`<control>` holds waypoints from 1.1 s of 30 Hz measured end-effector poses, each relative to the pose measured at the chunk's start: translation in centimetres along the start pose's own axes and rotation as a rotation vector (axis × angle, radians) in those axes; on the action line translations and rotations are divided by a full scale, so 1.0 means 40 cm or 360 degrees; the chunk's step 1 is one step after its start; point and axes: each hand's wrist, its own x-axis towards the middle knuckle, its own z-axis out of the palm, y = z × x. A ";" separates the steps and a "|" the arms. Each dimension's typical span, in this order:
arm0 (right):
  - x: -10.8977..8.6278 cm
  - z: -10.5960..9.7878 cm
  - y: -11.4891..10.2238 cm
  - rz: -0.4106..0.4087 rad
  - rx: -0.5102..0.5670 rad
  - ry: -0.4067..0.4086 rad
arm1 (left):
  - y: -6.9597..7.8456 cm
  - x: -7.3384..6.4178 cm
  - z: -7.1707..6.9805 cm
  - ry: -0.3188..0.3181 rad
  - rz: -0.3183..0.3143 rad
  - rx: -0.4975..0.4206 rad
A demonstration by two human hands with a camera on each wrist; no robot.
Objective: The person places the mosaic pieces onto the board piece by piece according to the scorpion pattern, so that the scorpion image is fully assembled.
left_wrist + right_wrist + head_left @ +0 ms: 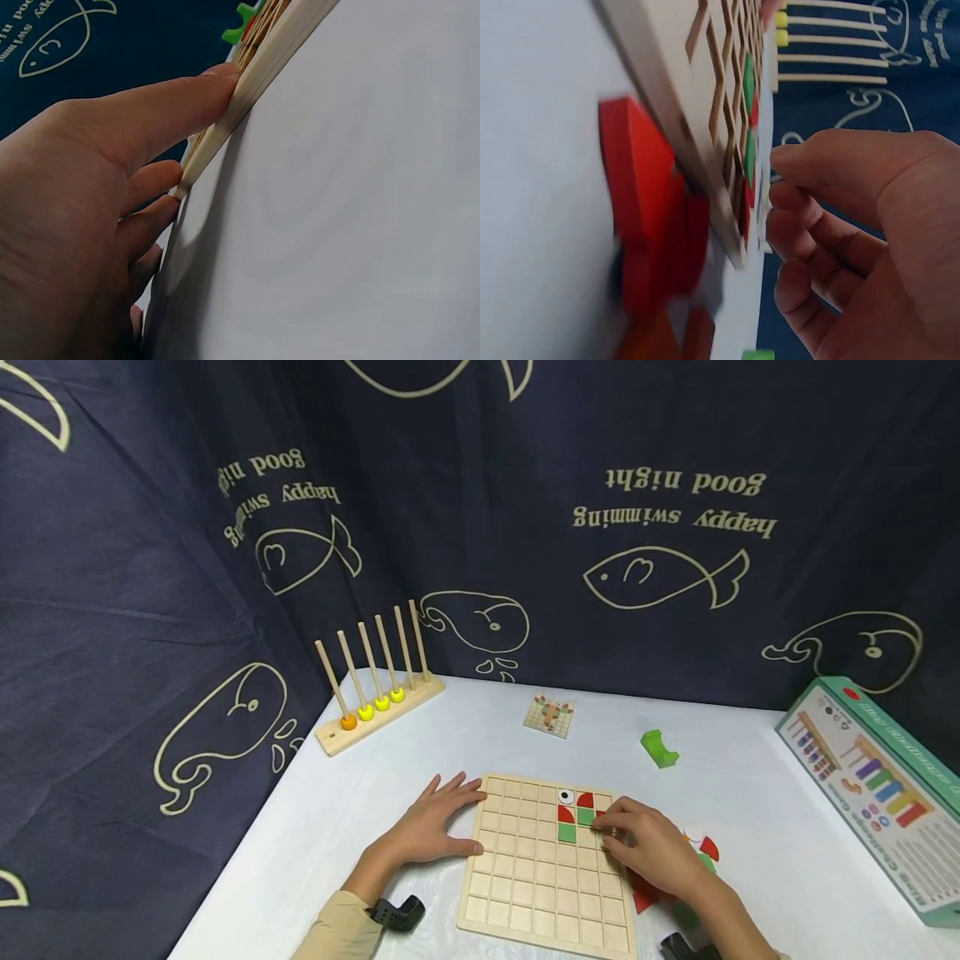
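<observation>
A square wooden grid board [525, 877] lies on the table. My left hand [427, 827] rests at its left edge, fingers fairly straight; in the left wrist view its thumb [172, 109] touches the rim. Above the board's upper right cells hovers my right hand [652, 847], fingers loosely bent, with nothing seen between them in the right wrist view. Set in the cells nearby are a white eye tile [566, 796], red quarter-round tiles [585, 800] and green square tiles [567, 833]. A red piece partly shows by the right fingertips.
Loose red pieces [641, 195] lie right of the board, partly under my right arm. Behind stand a peg rack [381, 714] with beads, a small pattern card [549, 716] and a green curved block [660, 749]. A game box [870, 802] sits at the right.
</observation>
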 end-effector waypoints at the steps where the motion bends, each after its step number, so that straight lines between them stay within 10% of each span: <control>1: -0.004 -0.005 0.004 0.0023 0.0002 -0.0007 | 0.000 0.000 0.000 -0.0001 0.0000 -0.0001; 33: -0.095 -0.030 0.055 0.0268 -0.0125 -0.0140 | 0.000 -0.001 -0.002 0.0003 0.0024 -0.0025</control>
